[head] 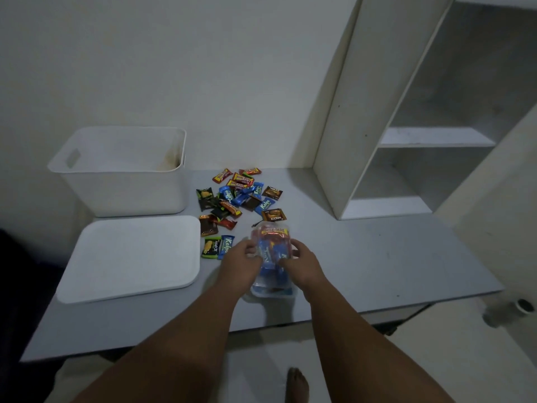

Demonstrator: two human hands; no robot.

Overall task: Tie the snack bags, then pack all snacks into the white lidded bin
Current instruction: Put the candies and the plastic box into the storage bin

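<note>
From the head view, the person stands at a grey desk [377,257] and both bare arms reach forward over its near edge. The left grip [241,260] and the right grip [305,263] hold the same clear snack bag [273,253] between them. The left takes its left side and the right takes its right side, with the fingers curled onto the plastic. Inside the bag I see blue packets and, at the far end, a red and yellow one. I cannot tell if the bag touches the desk.

Just behind the bag, the loose snacks [241,199] lie scattered on the desk in red, blue, black, green and brown wrappers. A green packet [211,248] and a blue packet [226,245] lie nearest to the left grip.

The white bin [125,193] stands open at the far left of the desk, against the wall. Its lid [130,257] lies flat in front of it, just beside the snacks. At the right, a white shelf unit [406,170] stands on the desk. Below the desk edge, a bare foot [296,385] is on the floor.
</note>
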